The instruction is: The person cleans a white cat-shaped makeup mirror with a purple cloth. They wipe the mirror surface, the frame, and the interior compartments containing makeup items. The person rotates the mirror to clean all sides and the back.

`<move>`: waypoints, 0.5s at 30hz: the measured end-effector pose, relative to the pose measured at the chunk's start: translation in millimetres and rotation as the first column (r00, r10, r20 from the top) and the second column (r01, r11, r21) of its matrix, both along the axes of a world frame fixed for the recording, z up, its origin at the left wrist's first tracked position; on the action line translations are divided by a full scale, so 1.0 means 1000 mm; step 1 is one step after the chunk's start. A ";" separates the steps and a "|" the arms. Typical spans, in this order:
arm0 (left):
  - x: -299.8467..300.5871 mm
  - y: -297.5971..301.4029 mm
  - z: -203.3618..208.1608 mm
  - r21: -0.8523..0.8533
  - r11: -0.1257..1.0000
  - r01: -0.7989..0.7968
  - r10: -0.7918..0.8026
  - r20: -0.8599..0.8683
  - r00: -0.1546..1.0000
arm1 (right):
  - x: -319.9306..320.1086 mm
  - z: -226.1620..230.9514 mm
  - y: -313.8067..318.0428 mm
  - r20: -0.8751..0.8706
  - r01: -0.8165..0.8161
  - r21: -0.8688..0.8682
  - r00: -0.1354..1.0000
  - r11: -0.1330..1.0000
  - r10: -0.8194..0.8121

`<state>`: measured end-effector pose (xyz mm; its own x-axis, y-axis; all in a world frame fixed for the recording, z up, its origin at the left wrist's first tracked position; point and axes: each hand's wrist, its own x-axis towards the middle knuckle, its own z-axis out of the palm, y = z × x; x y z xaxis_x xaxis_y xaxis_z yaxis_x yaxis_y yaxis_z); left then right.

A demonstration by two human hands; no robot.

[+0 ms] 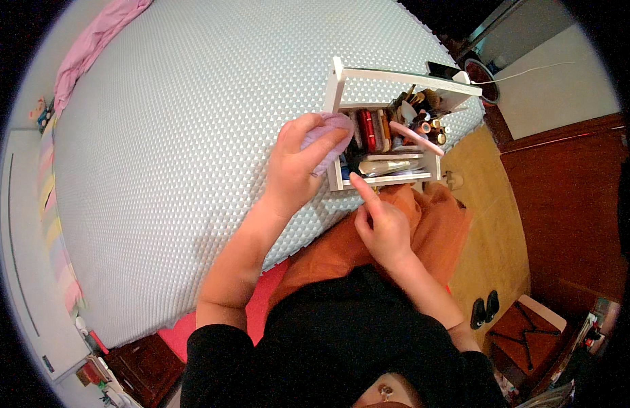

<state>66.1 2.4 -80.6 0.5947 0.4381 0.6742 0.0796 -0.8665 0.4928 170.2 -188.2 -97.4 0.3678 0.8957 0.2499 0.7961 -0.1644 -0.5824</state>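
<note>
My left hand (293, 160) is closed around a folded light-purple cloth (326, 141), held against the left side of a white cosmetics organizer (334, 88). My right hand (385, 231) has its index finger stretched out to the organizer's front edge, near the left corner, with the other fingers curled. It holds nothing that I can see. Inside the organizer are red cases (369, 130), makeup brushes (424, 100), several lipstick-like tubes (434, 129) and a pale long item (383, 166) in the front compartment. A pink-rimmed piece (417, 138) lies slanted across the right part.
The organizer stands at the right edge of a bed with a pale dimpled cover (193, 136). A pink cloth (97, 44) lies at the far left. On the floor to the right are black slippers (485, 309) and a folded stool (526, 333). A bin (483, 80) stands behind.
</note>
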 end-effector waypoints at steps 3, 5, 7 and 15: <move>-0.006 -0.004 0.020 -0.155 0.988 0.019 -0.017 0.008 1.000 | 0.005 0.004 0.002 -0.024 -0.023 0.017 0.999 1.000 0.023; -0.014 -0.003 0.042 -0.220 0.975 0.037 -0.014 0.102 0.995 | 0.007 0.006 0.003 -0.022 -0.028 -0.002 0.999 1.000 0.028; -0.011 0.004 0.066 -0.213 0.977 0.015 0.041 0.256 0.966 | 0.006 0.005 0.001 -0.003 -0.017 -0.048 1.000 0.999 0.017; 0.016 0.028 0.086 -0.139 0.990 0.027 0.006 0.228 0.974 | 0.005 0.005 0.001 0.011 -0.043 0.014 0.999 0.999 0.043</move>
<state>82.0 30.5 5.2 0.4378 0.5327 0.7242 -0.0573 -0.7874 0.6138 175.5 -187.4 -92.4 0.3265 0.9069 0.2665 0.8083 -0.1217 -0.5761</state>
